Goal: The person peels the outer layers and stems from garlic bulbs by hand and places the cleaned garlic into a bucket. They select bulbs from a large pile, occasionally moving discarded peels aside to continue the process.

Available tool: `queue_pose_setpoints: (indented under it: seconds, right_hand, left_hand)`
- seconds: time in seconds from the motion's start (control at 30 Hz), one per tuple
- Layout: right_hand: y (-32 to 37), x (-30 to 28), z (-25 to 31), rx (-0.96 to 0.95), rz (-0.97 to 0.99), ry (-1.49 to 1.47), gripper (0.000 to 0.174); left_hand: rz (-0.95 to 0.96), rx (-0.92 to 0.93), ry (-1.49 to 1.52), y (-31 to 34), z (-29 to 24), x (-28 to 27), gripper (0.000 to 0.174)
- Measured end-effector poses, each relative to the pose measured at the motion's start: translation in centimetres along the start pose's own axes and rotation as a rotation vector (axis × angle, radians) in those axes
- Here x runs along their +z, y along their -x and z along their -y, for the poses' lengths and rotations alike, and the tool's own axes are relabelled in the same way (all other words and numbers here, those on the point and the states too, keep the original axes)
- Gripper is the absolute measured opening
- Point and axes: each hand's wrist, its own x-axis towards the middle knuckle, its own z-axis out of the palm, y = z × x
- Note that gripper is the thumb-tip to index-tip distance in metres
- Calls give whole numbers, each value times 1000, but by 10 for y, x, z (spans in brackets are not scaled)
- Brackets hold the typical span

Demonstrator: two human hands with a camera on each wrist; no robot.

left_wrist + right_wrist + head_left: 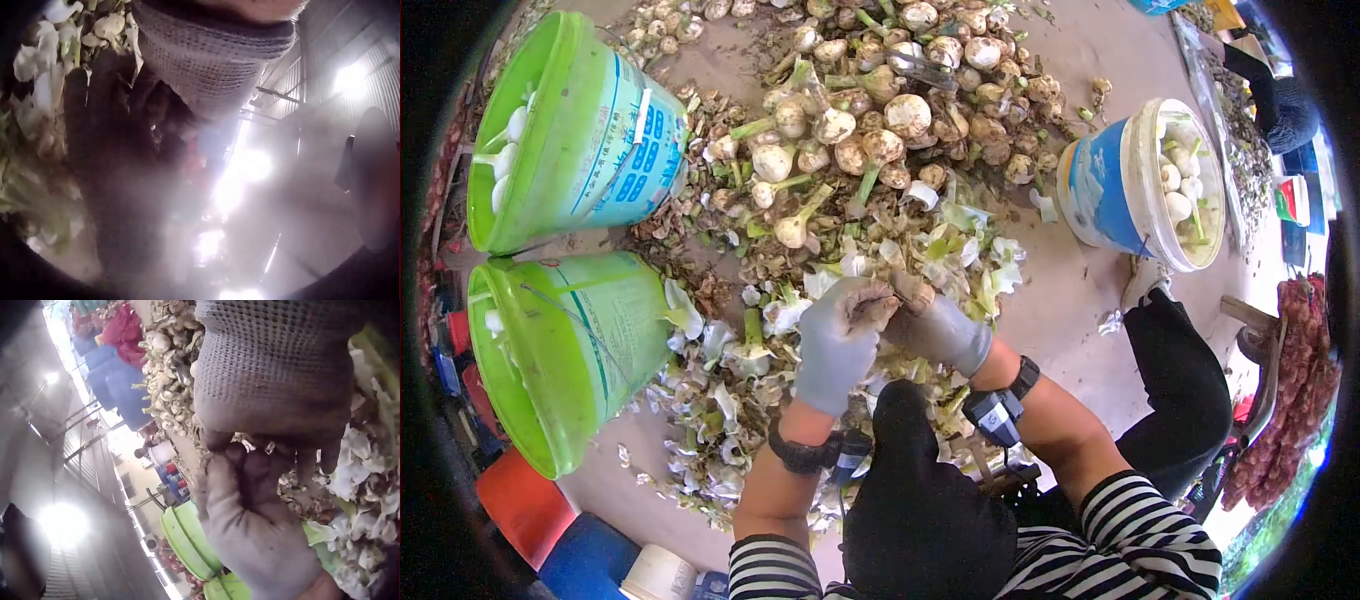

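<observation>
Both hands wear pale grey knit gloves with brown, soiled fingers. In the head view, my left hand (833,350) and right hand (945,335) meet fingertip to fingertip low over a heap of pale peelings (725,405). The right wrist view has the left glove (259,540) curled with its thumb raised against the right glove (269,375), whose fingers point down. I cannot tell what lies between the fingers, as they cover it. Dirt-crusted garlic bulbs (908,116) with cut green stems are piled just beyond the hands. The left wrist view is dark and hazy.
Two green buckets (640,140) stand at the left, with peeled white bulbs (505,160) inside. A white and blue bucket (1095,190) at the right holds more peeled bulbs (1175,185). Red net sacks (1285,400) hang at the far right. Dark-clad legs (1175,370) frame the workspace.
</observation>
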Motion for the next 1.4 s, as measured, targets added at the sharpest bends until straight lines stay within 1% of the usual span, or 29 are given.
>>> queue_pose_setpoints:
  seconds: [0.07, 0.13, 0.2, 0.23, 0.27, 0.33, 0.37, 0.43, 0.47, 0.5, 0.53, 0.63, 0.67, 0.73, 0.8, 0.87, 0.9, 0.93, 1.0, 1.03, 1.1, 1.13, 1.2, 1.23, 1.27, 1.3, 1.33, 1.37, 1.4]
  right_hand:
    - [7, 10, 3, 158, -47, -248, 55]
    - [7, 8, -5, 156, -51, -240, 62]
    - [12, 12, -6, 105, -5, 97, 64]
    - [10, 2, -4, 104, 70, 319, 65]
    - [8, -4, -6, 107, 70, 321, 65]
    - [4, -1, -4, -52, -100, 583, 64]
    - [5, -3, -1, -119, -238, 556, 54]
    - [4, 0, 13, -66, -298, 629, 46]
    - [4, -1, 19, -9, -360, 699, 40]
    - [3, -17, 14, 31, -392, 958, 37]
    - [2, -24, 13, 40, -411, 955, 37]
    - [-12, -31, 14, -537, -505, 1077, 35]
    - [-9, -31, 19, -528, -512, 1083, 35]
    - [-2, -18, 33, -291, -434, 751, 32]
    - [6, -13, 44, -241, -443, 790, 26]
    - [11, -19, 50, -10, -353, 868, 21]
    - [14, -19, 52, -11, -354, 868, 21]
    - [16, -17, 54, -45, -306, 902, 20]
    - [19, -18, 55, -78, -255, 933, 19]
    - [22, -19, 54, -100, -240, 849, 19]
    - [23, -21, 49, -123, -226, 765, 20]
    - [23, -23, 44, -185, -262, 711, 19]
    - [22, -29, 37, -241, -304, 655, 18]
    - [21, -32, 35, -402, -263, 880, 19]
    - [20, -35, 32, -565, -215, 1102, 20]
    - [19, -36, 31, -363, -268, 959, 21]
    - [21, -37, 31, -360, -265, 956, 21]
    - [24, -38, 33, -201, -284, 903, 21]
    - [27, -37, 36, -45, -302, 848, 20]
  left_hand:
    - [-25, 17, -75, 0, 9, 2, 24]
    - [-31, 202, -466, -4, 8, 4, 24]
    - [-36, 204, -463, -13, 15, -4, 26]
    - [-133, 321, -585, -25, 22, -13, 27]
    - [-230, 439, -707, -39, 27, -23, 29]
    - [-363, 315, -999, -70, 31, -44, 35]
    - [-365, 315, -998, -78, 42, -53, 35]
    - [-222, 188, -1293, -89, 63, -64, 47]
    - [-221, 188, -1292, -90, 68, -67, 47]
    - [-188, 183, -1160, -90, 67, -65, 48]
    - [-144, 173, -1025, -86, 59, -59, 50]
    - [110, 305, -797, -51, 25, -24, 53]
    - [153, 359, -715, -41, 21, -15, 51]
    - [178, 307, -527, -31, 28, -9, 51]
    - [192, 260, -349, -23, 29, -8, 51]
    - [177, -70, 176, -18, 26, -8, 52]
    - [240, 55, 76, -19, 27, -12, 56]
    - [242, 55, 76, -19, 25, -14, 56]
    - [264, -361, 384, -18, 18, -17, 63]
    - [263, -361, 381, -16, 19, -18, 63]
    - [328, -503, 955, -13, 24, -18, 70]
    - [327, -504, 956, -11, 24, -13, 70]
    - [155, -166, 537, -5, 25, 5, 72]
    - [128, -26, 228, -4, 28, 7, 73]
    - [127, -28, 228, -5, 27, 7, 73]
    - [123, -144, 405, -7, 24, 5, 71]
    - [117, -260, 582, -8, 23, 2, 70]
    - [220, -288, 703, -12, 33, -6, 55]
    - [219, -287, 702, -18, 39, -8, 55]
